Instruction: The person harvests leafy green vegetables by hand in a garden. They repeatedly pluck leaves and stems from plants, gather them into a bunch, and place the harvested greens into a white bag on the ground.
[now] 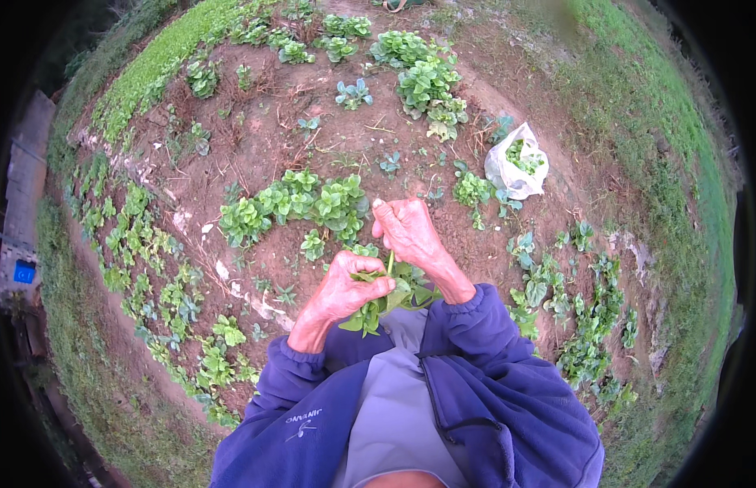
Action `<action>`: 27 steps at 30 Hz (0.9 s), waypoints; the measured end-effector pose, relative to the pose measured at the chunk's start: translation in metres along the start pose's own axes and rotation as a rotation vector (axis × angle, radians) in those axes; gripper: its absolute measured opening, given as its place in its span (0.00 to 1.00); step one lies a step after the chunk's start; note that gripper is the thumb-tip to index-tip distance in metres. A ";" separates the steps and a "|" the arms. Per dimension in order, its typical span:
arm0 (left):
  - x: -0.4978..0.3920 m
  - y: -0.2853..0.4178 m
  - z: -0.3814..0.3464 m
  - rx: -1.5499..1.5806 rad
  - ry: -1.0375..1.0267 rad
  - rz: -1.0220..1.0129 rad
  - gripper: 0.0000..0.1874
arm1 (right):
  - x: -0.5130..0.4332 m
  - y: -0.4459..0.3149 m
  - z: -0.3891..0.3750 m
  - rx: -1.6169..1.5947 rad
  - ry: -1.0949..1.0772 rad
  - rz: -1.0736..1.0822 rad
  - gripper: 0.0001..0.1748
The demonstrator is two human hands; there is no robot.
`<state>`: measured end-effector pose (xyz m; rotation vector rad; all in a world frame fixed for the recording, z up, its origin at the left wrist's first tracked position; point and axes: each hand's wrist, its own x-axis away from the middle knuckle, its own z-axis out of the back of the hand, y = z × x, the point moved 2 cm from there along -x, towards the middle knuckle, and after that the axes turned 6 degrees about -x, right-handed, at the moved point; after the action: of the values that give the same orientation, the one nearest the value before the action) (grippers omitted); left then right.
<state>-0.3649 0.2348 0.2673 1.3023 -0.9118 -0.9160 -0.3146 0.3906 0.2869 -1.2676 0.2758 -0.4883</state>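
A bunch of leafy green stems (402,291) is held in front of my body, its leaves hanging over my lap. My left hand (347,283) grips the bunch, the thumb pressed across leaves and stem. Above and to the right, my right hand (408,232) is closed around the upper end of a pale green stem (390,262) that rises from the bunch. The fingers hide that end. Just beyond my hands, a row of bushy leafy plants (298,201) grows in the reddish soil.
A white plastic bag (500,165) holding green leaves stands on the soil at the right. More leafy plants (426,79) grow farther ahead. Low vegetable rows lie at the left (176,293) and right (591,317). Grass (677,183) borders the plot.
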 end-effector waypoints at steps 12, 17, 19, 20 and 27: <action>0.010 0.000 0.017 0.218 0.193 -0.014 0.10 | -0.017 0.002 0.030 -0.426 0.248 -0.148 0.27; 0.002 -0.005 0.021 0.358 0.262 -0.044 0.07 | -0.013 -0.012 0.028 -0.817 -0.059 0.034 0.23; -0.001 -0.003 0.015 0.275 0.283 -0.018 0.10 | -0.014 -0.013 0.023 -0.874 -0.103 0.033 0.21; -0.002 0.000 0.011 0.238 0.298 -0.033 0.11 | -0.014 -0.014 0.020 -0.909 -0.140 0.049 0.20; -0.013 0.001 -0.019 0.089 0.585 -0.021 0.09 | -0.019 -0.004 0.002 -1.060 -0.130 -0.013 0.18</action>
<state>-0.3521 0.2536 0.2670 1.5441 -0.4822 -0.4643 -0.3306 0.4006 0.2905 -2.3214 0.4404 -0.2512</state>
